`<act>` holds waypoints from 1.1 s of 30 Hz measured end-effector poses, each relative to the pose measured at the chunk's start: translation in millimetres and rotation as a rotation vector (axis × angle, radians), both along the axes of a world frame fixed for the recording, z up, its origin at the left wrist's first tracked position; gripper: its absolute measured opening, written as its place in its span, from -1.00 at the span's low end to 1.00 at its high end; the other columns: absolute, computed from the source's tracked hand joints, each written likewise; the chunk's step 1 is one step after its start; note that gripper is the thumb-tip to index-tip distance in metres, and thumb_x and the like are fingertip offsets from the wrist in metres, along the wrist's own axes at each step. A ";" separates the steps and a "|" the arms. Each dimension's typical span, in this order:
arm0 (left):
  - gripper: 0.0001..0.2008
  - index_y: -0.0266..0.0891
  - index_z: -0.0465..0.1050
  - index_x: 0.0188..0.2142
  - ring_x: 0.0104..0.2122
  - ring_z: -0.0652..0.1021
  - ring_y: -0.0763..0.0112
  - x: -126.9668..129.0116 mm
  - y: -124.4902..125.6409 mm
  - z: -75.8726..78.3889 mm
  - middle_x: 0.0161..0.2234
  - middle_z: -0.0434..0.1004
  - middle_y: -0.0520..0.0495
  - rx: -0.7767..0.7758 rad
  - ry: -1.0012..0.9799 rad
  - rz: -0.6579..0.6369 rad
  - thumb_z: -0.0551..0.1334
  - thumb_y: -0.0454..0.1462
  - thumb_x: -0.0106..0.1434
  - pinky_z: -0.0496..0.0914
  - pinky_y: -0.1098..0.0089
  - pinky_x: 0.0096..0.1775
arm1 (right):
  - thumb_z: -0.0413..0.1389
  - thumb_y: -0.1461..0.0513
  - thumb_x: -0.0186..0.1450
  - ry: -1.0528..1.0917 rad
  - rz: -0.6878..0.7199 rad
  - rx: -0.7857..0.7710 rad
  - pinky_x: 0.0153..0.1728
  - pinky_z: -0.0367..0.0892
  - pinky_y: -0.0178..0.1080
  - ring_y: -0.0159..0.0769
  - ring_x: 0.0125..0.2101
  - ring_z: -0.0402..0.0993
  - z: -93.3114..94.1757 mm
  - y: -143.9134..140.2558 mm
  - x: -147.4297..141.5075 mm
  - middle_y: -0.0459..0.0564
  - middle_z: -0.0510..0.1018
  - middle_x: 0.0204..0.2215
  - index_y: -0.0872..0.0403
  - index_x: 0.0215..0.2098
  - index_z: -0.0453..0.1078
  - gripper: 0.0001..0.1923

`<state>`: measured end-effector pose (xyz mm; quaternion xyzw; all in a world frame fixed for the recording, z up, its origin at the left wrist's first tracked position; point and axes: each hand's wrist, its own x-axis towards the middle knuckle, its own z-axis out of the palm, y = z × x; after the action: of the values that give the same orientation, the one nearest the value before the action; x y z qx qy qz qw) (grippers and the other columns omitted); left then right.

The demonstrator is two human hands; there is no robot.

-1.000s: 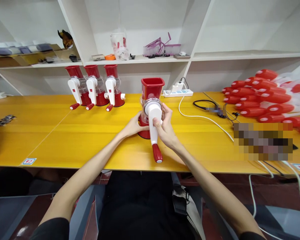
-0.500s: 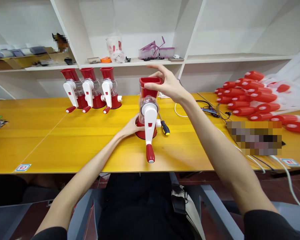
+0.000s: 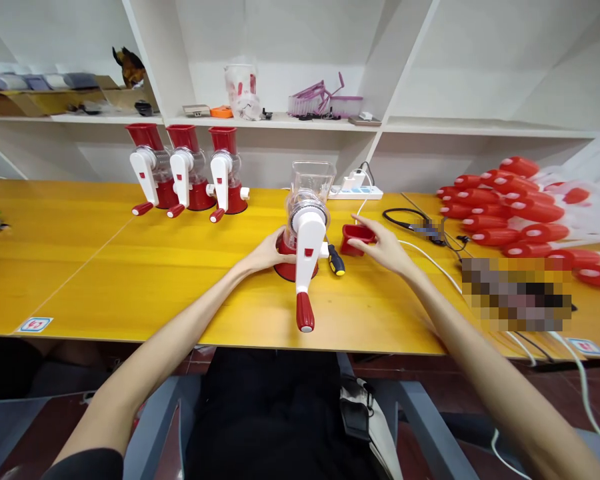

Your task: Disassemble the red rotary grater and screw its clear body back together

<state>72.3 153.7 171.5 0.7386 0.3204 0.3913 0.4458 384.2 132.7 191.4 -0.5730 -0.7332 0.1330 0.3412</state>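
Note:
A rotary grater [image 3: 309, 227] stands upright in front of me, its white crank [image 3: 310, 250] hanging down with the red handle toward me. Its clear hopper shows an open top. My left hand [image 3: 273, 252] is closed on the grater's red base from the left; some of its fingers are hidden behind it. To the right, my right hand [image 3: 386, 250] has thumb and fingers around a red food pusher [image 3: 351, 241], which is low at the tabletop. Between pusher and grater lies a screwdriver [image 3: 336, 260] with a dark and yellow handle.
Three similar graters [image 3: 190, 170] with red tops line the table's back left. A white power strip [image 3: 357, 193] and cables are behind the pusher. Several red-and-white wrapped parts [image 3: 520, 207] are heaped at the right. White shelves [image 3: 280, 125] rise behind the table.
My right hand has taken the red food pusher out of the hopper and moved it down to the right. My left hand stays on the base. The view has shifted slightly.

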 end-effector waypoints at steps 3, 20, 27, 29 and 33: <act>-0.32 -0.26 0.39 0.07 0.12 0.53 0.03 0.2 -0.6 0.7 0.12 0.54 -0.23 0.001 0.015 -0.003 0.51 -0.14 -0.02 0.40 0.06 0.19 | -0.04 -0.16 0.24 -0.025 -0.010 -0.002 0.36 0.36 -0.42 -0.77 0.12 0.25 -23.7 3.9 2.6 0.06 0.36 0.04 0.26 0.21 0.21 -0.20; -0.29 -0.28 0.39 0.08 0.13 0.51 0.02 2.5 -0.5 -1.9 0.13 0.52 -0.24 0.037 0.035 0.035 0.50 -0.09 -0.03 0.38 0.07 0.21 | 0.02 -0.13 0.22 0.080 0.008 -0.027 0.35 0.38 -0.41 -0.72 0.19 0.22 -23.5 -6.6 10.6 0.09 0.25 0.17 0.19 0.30 0.11 -0.17; -0.33 -0.27 0.38 0.00 0.05 0.54 0.07 5.4 -5.9 -6.2 0.04 0.56 -0.20 0.076 0.036 0.095 0.50 -0.05 -0.04 0.44 0.16 0.11 | -0.16 -0.18 0.28 0.424 -0.248 0.184 0.16 0.38 -0.60 -0.88 -0.05 0.23 17.3 -51.4 -38.3 0.03 0.40 -0.13 0.33 -0.03 0.30 -0.26; -0.38 -0.26 0.38 -0.04 0.04 0.54 0.08 7.6 -8.1 -7.8 0.01 0.56 -0.19 0.095 0.027 0.117 0.47 -0.02 -0.01 0.43 0.17 0.11 | -0.18 -0.19 0.29 0.486 -0.186 0.097 -0.06 0.33 -0.71 -0.94 -0.20 0.21 25.3 -74.8 -70.5 -0.01 0.40 -0.28 0.35 -0.07 0.29 -0.25; -0.44 -0.24 0.35 -0.08 0.03 0.52 0.12 11.5 -14.1 -10.5 -0.02 0.56 -0.15 0.135 0.001 0.175 0.44 -0.01 0.05 0.40 0.19 0.12 | -0.03 -0.14 0.25 0.564 -0.010 -0.121 -0.14 0.29 -0.77 -0.97 -0.23 0.21 22.7 -104.4 -128.6 -0.03 0.41 -0.27 0.36 -0.08 0.30 -0.31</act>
<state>83.8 139.6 161.0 0.7364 0.3567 0.4490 0.3590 255.7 28.3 214.1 -0.5362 -0.5972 0.3289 0.4977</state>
